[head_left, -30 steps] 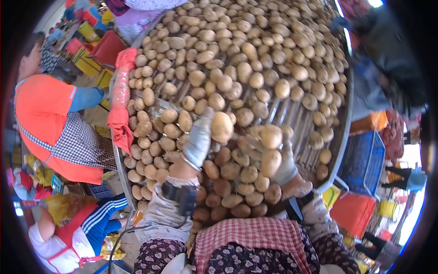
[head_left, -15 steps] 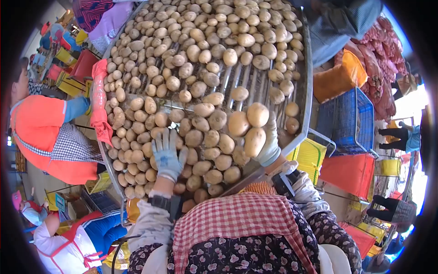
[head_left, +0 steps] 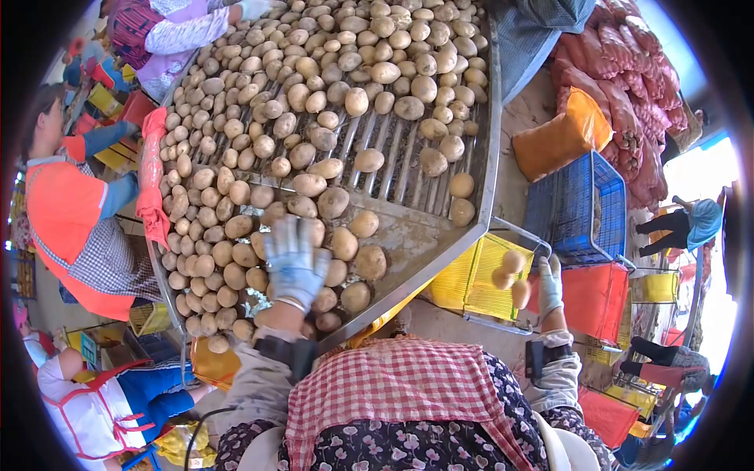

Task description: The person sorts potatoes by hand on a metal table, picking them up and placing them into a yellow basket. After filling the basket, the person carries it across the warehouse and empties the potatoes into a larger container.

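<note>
My left hand (head_left: 297,259), in a pale blue-and-white glove, lies on the potatoes (head_left: 228,255) at the near side of the metal sorting table (head_left: 408,251), fingers stretched out. Off the table's right edge is my right hand (head_left: 550,289), gloved too, with straight fingers and nothing in its grasp. Just left of it, several loose potatoes (head_left: 510,271) appear in mid-air over the mouth of a yellow mesh bag (head_left: 463,282) hung on a metal frame. A gap separates them from the glove.
A blue crate (head_left: 577,208), an orange sack (head_left: 561,133) and a red bag (head_left: 585,302) stand to the right. Red mesh sacks (head_left: 620,71) are piled behind. A co-worker in an orange apron (head_left: 67,212) stands left of the table; another person's gloved hand (head_left: 255,8) is at the far edge.
My right hand has swung right, off the table, and released the large potatoes over the yellow bag. My left hand stays on the pile. The view has shifted, and the table's near-right corner is barer.
</note>
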